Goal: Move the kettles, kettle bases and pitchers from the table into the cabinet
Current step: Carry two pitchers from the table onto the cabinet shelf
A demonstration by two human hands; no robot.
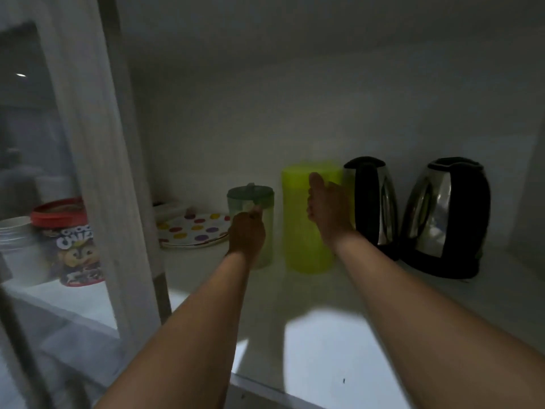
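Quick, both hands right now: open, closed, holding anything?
Left hand: grip closed on the pale green pitcher on the cabinet shelf.
Right hand: open, fingers spread against the yellow-green pitcher; not clearly gripping.

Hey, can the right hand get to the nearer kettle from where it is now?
Probably yes. The right hand rests against the yellow-green pitcher, and the nearer kettle stands just to its right on the same shelf, with nothing between them. It would first have to let go of the pitcher.
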